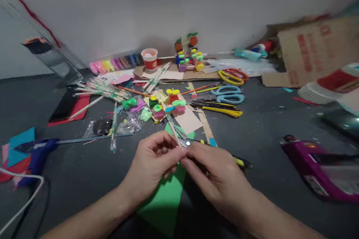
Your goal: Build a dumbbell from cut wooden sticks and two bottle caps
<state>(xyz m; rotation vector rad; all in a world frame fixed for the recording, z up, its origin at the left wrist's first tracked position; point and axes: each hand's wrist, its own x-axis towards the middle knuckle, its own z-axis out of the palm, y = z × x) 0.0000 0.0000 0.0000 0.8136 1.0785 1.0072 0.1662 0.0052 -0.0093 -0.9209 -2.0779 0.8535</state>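
A home craft corner, set up on a dark floor against a plain white wall.

Hobby supplies lay scattered over the grey surface (266,127): blue-handled scissors (227,95), yellow and red scissors (232,75), a bundle of wrapped sticks (101,90), a strip of modelling clay colours (116,63), a paper cup (149,59), sheets of coloured paper (17,149), a blue glue gun (37,155), a small bright clay-and-stick model (189,54) and a torn cardboard box (311,50).
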